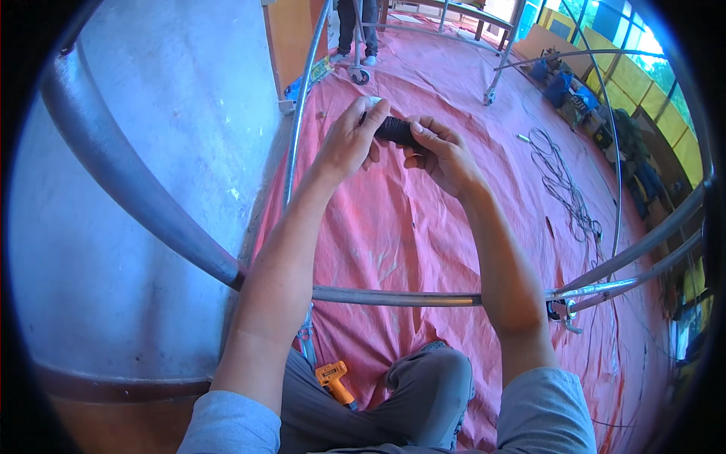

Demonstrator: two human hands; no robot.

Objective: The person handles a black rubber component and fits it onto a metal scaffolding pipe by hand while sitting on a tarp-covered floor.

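- l hand (349, 142) & r hand (446, 155) both hold black, ridged, cylinder-shaped roll (397, 132) (material unclear), one at each end, above wrinkled red plastic-looking sheet (378, 227)
- prob best: thumbs firm, roll level, equal pressure, so nothing slips
- straight grey metal pipe (397, 296) crosses below forearms (276, 280), may block elbows
- orange, pistol-shaped power drill (334, 380) near grey-trousered leg (435, 386); thin, dark, tangled cable (559, 176) well apart, r side

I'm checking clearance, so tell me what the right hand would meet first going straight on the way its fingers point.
The right hand would meet the black roll first, right at its fingertips; the left hand probably comes next, though depth is hard to judge.
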